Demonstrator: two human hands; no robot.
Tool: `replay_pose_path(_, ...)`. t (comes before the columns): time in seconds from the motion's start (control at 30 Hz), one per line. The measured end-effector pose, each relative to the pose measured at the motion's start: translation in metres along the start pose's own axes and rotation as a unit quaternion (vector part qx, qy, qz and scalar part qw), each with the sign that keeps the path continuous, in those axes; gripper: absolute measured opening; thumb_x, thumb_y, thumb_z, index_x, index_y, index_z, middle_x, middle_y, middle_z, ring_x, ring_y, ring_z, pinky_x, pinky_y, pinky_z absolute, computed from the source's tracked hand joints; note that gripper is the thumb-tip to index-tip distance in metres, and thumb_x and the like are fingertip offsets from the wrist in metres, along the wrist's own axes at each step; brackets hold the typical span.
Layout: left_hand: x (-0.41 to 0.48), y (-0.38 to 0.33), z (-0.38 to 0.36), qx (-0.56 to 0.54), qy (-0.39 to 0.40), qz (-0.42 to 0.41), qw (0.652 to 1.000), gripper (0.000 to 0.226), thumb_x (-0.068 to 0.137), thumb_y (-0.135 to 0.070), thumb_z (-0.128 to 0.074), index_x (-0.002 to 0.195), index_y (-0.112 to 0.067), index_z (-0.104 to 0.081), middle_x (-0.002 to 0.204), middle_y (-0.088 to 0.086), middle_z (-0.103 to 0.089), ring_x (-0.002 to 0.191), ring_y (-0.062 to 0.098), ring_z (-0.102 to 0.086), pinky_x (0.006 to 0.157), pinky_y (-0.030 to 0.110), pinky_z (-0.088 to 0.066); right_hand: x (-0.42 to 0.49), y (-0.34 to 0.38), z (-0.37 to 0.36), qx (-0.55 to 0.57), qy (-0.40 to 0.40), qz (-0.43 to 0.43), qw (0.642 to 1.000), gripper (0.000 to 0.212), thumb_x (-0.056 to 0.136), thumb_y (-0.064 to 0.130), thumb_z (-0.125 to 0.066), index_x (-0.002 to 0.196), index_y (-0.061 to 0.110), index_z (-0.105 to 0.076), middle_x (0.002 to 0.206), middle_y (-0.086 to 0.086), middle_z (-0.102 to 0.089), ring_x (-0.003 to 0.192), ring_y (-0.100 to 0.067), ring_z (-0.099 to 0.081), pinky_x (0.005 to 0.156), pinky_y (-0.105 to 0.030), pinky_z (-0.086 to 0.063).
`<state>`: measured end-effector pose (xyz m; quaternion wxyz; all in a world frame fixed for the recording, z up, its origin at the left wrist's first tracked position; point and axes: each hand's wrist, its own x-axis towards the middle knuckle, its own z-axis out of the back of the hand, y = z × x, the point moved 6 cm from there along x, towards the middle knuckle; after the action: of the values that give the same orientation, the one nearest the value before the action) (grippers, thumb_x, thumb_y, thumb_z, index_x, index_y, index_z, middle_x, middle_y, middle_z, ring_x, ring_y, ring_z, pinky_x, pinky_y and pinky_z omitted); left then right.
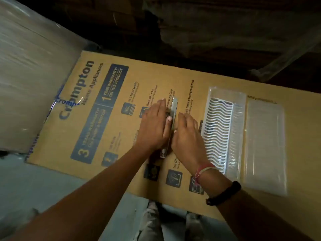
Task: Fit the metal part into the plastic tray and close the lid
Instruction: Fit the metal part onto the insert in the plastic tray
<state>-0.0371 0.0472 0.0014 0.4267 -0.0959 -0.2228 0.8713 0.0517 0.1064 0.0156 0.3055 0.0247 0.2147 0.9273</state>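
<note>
A long, narrow metal part (174, 106) stands on edge on a printed cardboard box (104, 129), squeezed between my two flat palms. My left hand (153, 126) presses its left face and my right hand (188, 136) its right face, so only the far end and a bit of the near end show. To the right lies a clear plastic tray (238, 129) with a white wavy ribbed insert (216, 131) in its left half. Its clear lid (265, 145) lies open flat further right.
A bulky load wrapped in clear film (31, 70) stands at the left over the box's far corner. Dark stacked goods fill the background beyond the box. My legs (152, 221) and the grey floor (43, 185) show below the box's near edge.
</note>
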Motion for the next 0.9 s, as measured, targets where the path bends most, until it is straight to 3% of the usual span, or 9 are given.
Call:
replay_pose_path(0.1, -0.006, 0.015, -0.003, -0.106, -0.032, 0.056, 0.992, 0.056, 0.101, -0.030, -0.032, 0.149, -0.001, -0.032, 0.138, 0.021, -0.055, 0.127, 0.033, -0.050, 0.105, 0.041, -0.038, 0.009, -0.001, -0.007, 0.040, -0.020, -0.035, 0.998, 0.047, 0.083, 0.006, -0.049, 0.130, 0.004, -0.042, 0.120, -0.019, -0.056, 0.111, -0.036, -0.054, 0.091, -0.046, -0.049)
replay_pose_path(0.2, -0.011, 0.021, -0.010, -0.192, -0.047, 0.117, 0.973, 0.053, 0.101, -0.032, -0.030, 0.145, -0.005, -0.041, 0.136, 0.016, -0.060, 0.123, 0.028, -0.055, 0.103, 0.038, -0.042, 0.017, -0.007, -0.016, 0.075, -0.001, -0.111, 0.991, 0.033, 0.084, 0.009, -0.051, 0.117, 0.005, -0.049, 0.110, -0.019, -0.060, 0.099, -0.036, -0.059, 0.077, -0.040, -0.051)
replay_pose_path(0.33, -0.002, 0.015, -0.010, -0.299, -0.067, 0.178, 0.935, 0.047, 0.098, -0.034, -0.032, 0.125, -0.007, -0.059, 0.099, 0.006, -0.070, 0.088, 0.018, -0.064, 0.080, 0.039, -0.053, 0.025, -0.018, -0.026, 0.128, 0.005, -0.192, 0.973, 0.015, 0.088, 0.017, -0.051, 0.098, 0.010, -0.059, 0.092, -0.011, -0.066, 0.083, -0.031, -0.063, 0.063, -0.033, -0.047)
replay_pose_path(0.5, 0.002, 0.015, -0.021, -0.367, -0.024, 0.257, 0.894, 0.036, 0.095, -0.032, -0.041, 0.110, -0.010, -0.065, 0.100, 0.009, -0.072, 0.094, 0.022, -0.069, 0.086, 0.045, -0.056, 0.027, -0.023, -0.027, 0.218, 0.001, -0.267, 0.939, 0.021, 0.088, 0.020, -0.053, 0.069, 0.016, -0.060, 0.067, -0.001, -0.063, 0.065, -0.022, -0.062, 0.057, -0.030, -0.049)
replay_pose_path(0.63, 0.005, 0.020, -0.029, -0.421, 0.013, 0.309, 0.852, 0.014, 0.094, -0.019, -0.055, 0.097, -0.016, -0.068, 0.083, 0.009, -0.071, 0.084, 0.026, -0.070, 0.080, 0.043, -0.058, 0.021, -0.028, -0.029, 0.302, -0.015, -0.317, 0.899, 0.019, 0.091, 0.020, -0.056, 0.072, 0.020, -0.061, 0.073, -0.001, -0.061, 0.070, -0.020, -0.059, 0.054, -0.023, -0.042)
replay_pose_path(0.8, 0.008, 0.020, -0.031, -0.415, 0.034, 0.286, 0.863, 0.019, 0.092, -0.013, -0.061, 0.081, -0.006, -0.076, 0.078, 0.013, -0.075, 0.075, 0.025, -0.072, 0.072, 0.039, -0.059, 0.017, -0.028, -0.035, 0.381, -0.032, -0.334, 0.861, 0.016, 0.093, 0.023, -0.057, 0.079, 0.019, -0.063, 0.070, 0.007, -0.060, 0.065, -0.007, -0.057, 0.054, -0.020, -0.041)
replay_pose_path(0.9, 0.006, 0.022, -0.031, -0.465, 0.046, 0.324, 0.822, 0.020, 0.092, -0.008, -0.061, 0.078, -0.006, -0.075, 0.076, 0.014, -0.075, 0.074, 0.027, -0.072, 0.072, 0.039, -0.059, 0.016, -0.031, -0.037, 0.408, -0.048, -0.342, 0.845, 0.013, 0.089, 0.026, -0.064, 0.082, 0.015, -0.067, 0.073, 0.003, -0.067, 0.070, -0.014, -0.064, 0.058, -0.023, -0.046)
